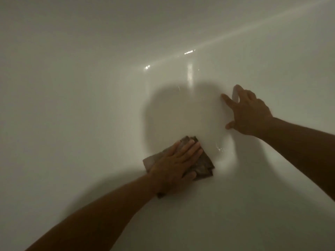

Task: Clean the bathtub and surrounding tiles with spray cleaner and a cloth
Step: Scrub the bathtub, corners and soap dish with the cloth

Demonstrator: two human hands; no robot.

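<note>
The white bathtub (90, 87) fills the whole view, dimly lit, with bright streaks of reflected light across its far wall. My left hand (174, 163) lies flat with straight fingers on a folded brownish cloth (203, 163), pressing it against the tub's surface at lower centre. My right hand (248, 113) is spread open against the tub wall to the right, fingers splayed and holding nothing. Small wet glints show on the surface just right of the cloth. No spray bottle is in view.
Shadows of my head and arms fall across the tub surface around both hands. Smooth white tub surface stretches to the left and above. No other object is in view.
</note>
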